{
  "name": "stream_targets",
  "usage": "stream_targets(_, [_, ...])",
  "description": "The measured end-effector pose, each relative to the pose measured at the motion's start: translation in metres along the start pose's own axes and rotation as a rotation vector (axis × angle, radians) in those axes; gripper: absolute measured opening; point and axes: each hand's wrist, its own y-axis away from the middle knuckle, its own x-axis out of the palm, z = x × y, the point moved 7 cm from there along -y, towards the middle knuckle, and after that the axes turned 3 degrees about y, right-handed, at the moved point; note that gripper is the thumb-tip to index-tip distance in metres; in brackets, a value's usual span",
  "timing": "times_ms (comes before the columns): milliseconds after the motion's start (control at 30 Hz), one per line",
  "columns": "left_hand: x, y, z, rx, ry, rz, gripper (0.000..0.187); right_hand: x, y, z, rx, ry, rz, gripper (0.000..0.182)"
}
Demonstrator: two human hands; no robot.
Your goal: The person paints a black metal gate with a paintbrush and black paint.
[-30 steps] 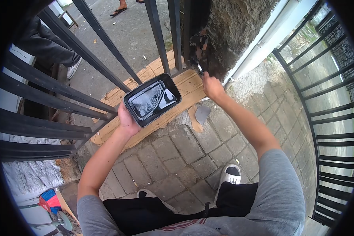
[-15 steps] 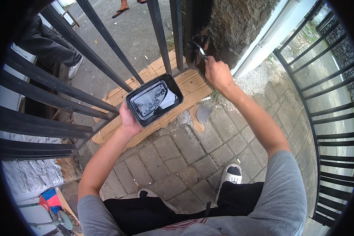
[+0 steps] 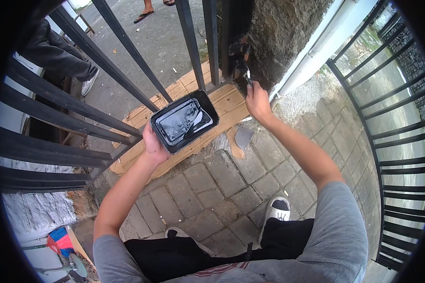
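Observation:
My left hand (image 3: 155, 145) is closed round the near left corner of a black tray (image 3: 208, 104), which holds glossy black paint. In my right hand (image 3: 258, 101) is the handle of a paintbrush (image 3: 249, 75), pointing up and away from me. The dark brush head is beside the black gate post (image 3: 228, 37), near a metal fitting (image 3: 244, 48) at the rough wall; whether it touches is hard to make out. The tray is held above a cardboard sheet (image 3: 229, 101), close to the black gate bars (image 3: 127, 52).
A rough stone wall (image 3: 281, 28) and a white pipe (image 3: 323, 40) stand at the right. Another black fence (image 3: 378, 137) curves along the far right. Beyond the bars are a person's dark-trousered legs (image 3: 63, 54) and another person's sandaled foot (image 3: 144, 15). Paving (image 3: 222, 172) lies below.
My right hand has moved slightly down and left with the brush, whose handle is now more upright. The tray has barely shifted.

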Motion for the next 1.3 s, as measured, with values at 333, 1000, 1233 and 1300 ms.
stream_targets(333, [0.000, -0.001, 0.003, 0.018, 0.000, 0.006, 0.068, 0.000, -0.001, 0.073, -0.022, -0.168, -0.054, 0.031])
stream_targets(1000, [0.009, 0.014, 0.001, -0.003, -0.037, 0.001, 0.071, -0.046, -0.019, 0.045, -0.147, 0.287, -0.053, 0.029])
stream_targets(1233, [0.000, 0.013, 0.003, 0.020, -0.040, 0.012, 0.069, -0.009, -0.007, 0.014, 0.150, -0.077, -0.034, 0.037])
stream_targets(1300, [-0.002, 0.014, 0.001, 0.021, -0.031, 0.001, 0.069, 0.013, 0.003, -0.002, 0.246, -0.367, -0.046, 0.038])
